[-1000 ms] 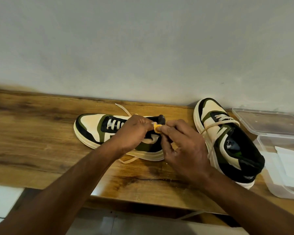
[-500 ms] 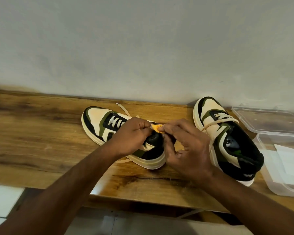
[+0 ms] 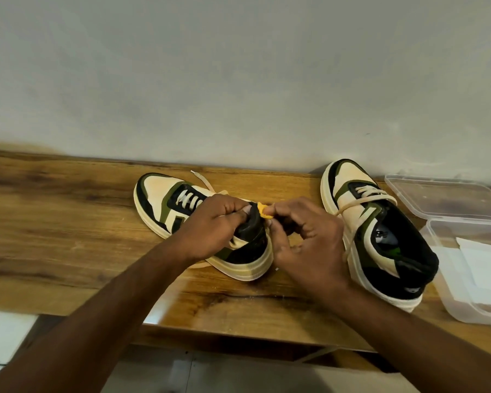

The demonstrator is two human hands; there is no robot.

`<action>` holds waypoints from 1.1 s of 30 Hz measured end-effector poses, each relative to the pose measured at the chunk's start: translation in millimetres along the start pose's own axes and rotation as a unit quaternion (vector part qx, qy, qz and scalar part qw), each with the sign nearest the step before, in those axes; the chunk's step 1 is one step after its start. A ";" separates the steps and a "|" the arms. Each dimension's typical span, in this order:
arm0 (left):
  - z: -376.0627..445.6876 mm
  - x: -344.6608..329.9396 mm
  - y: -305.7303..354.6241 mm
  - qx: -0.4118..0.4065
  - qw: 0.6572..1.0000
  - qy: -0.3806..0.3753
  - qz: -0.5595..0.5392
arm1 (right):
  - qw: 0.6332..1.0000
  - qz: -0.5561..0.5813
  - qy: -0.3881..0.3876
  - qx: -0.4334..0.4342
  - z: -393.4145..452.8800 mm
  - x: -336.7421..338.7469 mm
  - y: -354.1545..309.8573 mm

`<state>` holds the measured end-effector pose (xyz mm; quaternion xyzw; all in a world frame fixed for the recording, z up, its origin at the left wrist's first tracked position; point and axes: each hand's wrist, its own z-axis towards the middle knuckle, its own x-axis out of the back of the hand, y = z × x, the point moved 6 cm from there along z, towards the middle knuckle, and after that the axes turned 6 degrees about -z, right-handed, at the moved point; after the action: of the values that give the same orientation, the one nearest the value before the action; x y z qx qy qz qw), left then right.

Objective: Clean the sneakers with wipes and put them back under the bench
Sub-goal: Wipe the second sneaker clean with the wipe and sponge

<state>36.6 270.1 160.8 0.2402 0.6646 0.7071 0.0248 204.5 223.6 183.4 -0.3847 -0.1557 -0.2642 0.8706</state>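
- Head view: two sneakers stand on the wooden bench (image 3: 68, 222), both near its back edge by the wall. The left sneaker (image 3: 165, 202) lies toe toward the bench's left end; the right sneaker (image 3: 380, 231) sits toward the right end, toe to the wall.
- The left hand (image 3: 210, 231) has its fingers curled round the black collar of the left sneaker, steadying it. The right hand (image 3: 304, 239) pinches a small yellow-orange wad (image 3: 262, 212) between thumb and fingertips, held at the collar's top edge; what the wad is cannot be told.
- The step in hand appears to be wiping the left sneaker's collar. Both shoes are on top of the bench, so returning them beneath it is not yet done.
- The next move likely calls for a firm hold on the shoe while the wad rubs along the collar, then the sole.
- At the bench's right end a clear plastic box (image 3: 448, 293) stands open with white wipes (image 3: 482, 265) inside; its clear lid (image 3: 442, 197) lies behind it, near the wall.
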 end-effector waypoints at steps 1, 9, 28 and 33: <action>-1.2 2.1 1.0 -0.003 1.000 0.007 -0.007 | 1.000 0.000 -0.006 0.027 -3.0 0.8 -6.3; -6.9 6.8 17.3 -0.032 0.999 0.001 0.021 | 0.980 -0.011 -0.131 0.151 -29.6 -18.5 -25.8; -1.8 2.1 5.6 -0.028 0.999 -0.022 0.032 | 0.899 0.259 -0.081 -0.343 -2.0 -20.7 48.6; -1.2 1.3 7.9 -0.035 0.998 0.002 0.056 | 0.963 0.124 -0.086 -0.223 -1.6 -13.4 31.0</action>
<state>37.2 268.6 168.8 0.2744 0.6250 0.7308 -0.0082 211.7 244.4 157.7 -0.6062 -0.1185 -0.1484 0.7723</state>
